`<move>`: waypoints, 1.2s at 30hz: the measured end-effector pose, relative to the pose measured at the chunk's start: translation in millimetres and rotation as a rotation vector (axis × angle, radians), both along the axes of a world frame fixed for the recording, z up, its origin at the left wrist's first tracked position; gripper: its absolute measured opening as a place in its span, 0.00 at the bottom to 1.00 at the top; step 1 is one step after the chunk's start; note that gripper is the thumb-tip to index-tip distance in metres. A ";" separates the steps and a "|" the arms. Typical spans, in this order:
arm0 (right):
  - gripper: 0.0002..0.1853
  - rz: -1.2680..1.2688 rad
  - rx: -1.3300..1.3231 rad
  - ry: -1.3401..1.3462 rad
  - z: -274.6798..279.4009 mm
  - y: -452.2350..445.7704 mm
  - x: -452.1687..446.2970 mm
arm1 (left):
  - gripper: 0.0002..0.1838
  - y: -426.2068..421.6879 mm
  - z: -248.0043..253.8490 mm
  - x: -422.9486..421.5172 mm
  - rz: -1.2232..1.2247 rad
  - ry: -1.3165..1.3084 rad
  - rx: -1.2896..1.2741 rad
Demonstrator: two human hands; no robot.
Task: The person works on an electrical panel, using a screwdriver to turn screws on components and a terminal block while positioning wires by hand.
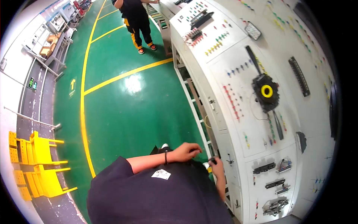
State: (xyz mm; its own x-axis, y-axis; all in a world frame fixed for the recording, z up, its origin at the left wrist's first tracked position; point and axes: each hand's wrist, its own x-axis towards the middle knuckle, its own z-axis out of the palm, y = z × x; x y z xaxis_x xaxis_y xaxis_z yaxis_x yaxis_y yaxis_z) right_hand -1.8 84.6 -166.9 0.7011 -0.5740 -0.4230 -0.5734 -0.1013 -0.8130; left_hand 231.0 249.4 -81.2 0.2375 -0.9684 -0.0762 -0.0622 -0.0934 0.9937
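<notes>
My left hand (187,152) is in front of my body, palm side inward, with its fingers loosely bent and nothing visible in them. A dark band (166,156) circles that wrist. Beside the white cabinet, my right hand (217,168) is closed round a small black object (212,161), whose kind I cannot make out. The two hands are apart, the right one closer to the cabinet's side (223,149). Part of a dark shirt (160,198) with a white patch fills the bottom of the view.
Along the right runs a sloped white panel (238,138) with coloured sockets, connectors and a black steering-column switch (265,91). Yellow chairs (46,181) stand at left on the green floor (138,115). Another person (137,22) stands ahead by the panel. A bench (56,44) holds cardboard boxes.
</notes>
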 end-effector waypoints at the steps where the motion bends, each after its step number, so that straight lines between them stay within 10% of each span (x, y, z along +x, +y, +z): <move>1: 0.07 -0.057 -0.027 0.064 -19.0 2.1 11.7 | 0.10 16.3 -7.0 20.8 0.078 -0.005 0.044; 10: 0.02 -0.498 0.455 0.123 -136.2 19.9 16.7 | 0.10 83.3 -0.4 210.2 0.451 -0.105 0.163; 36: 0.09 -0.395 0.437 0.221 -149.1 -125.6 400.3 | 0.10 -97.0 163.1 816.5 0.835 -0.690 0.091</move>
State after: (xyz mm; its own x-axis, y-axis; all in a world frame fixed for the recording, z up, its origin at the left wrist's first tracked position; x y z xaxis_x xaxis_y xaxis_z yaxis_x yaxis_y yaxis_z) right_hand 398.5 -41.0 -316.0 0.3410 -0.5129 -0.7878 -0.6589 0.4674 -0.5895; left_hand 1047.5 152.4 82.0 0.8378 -0.4785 0.2630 -0.4870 -0.4371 0.7562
